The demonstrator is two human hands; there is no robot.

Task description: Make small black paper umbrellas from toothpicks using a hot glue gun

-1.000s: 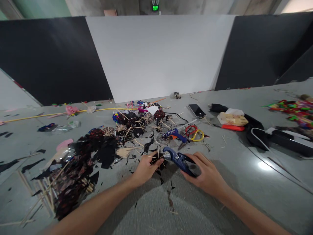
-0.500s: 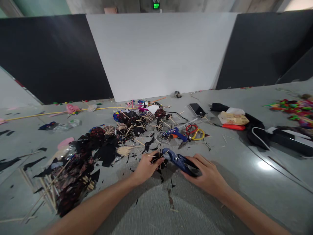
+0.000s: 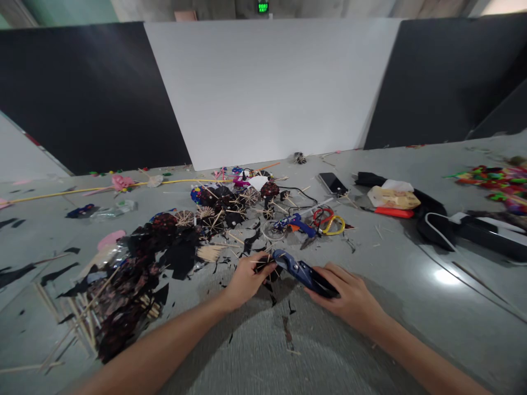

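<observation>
My left hand (image 3: 250, 278) pinches a small dark ball stuck with thin wooden sticks (image 3: 269, 269), partly hidden by the fingers. Blue hand cutters (image 3: 300, 270) lie in the grip of my right hand (image 3: 343, 288), their handles squeezed together. The curved jaw meets the ball's right side, beside my left fingertips. Whether a stick sits between the blades cannot be made out. Beyond my hands is a blue glue gun (image 3: 302, 226), with red and yellow scissors handles (image 3: 332, 224) next to it.
Several stick-spiked dark balls (image 3: 212, 220) cluster ahead, beside black scraps (image 3: 181, 255) and loose sticks (image 3: 84, 323) at left. A phone (image 3: 332, 184), a tissue pack (image 3: 393, 197) and an orange-handled tool (image 3: 394, 212) lie at right. White and black boards (image 3: 272, 93) stand behind.
My right hand has squeezed the cutters' handles closer together, closing the gap between them. My left hand keeps its hold on the ball in nearly the same spot.
</observation>
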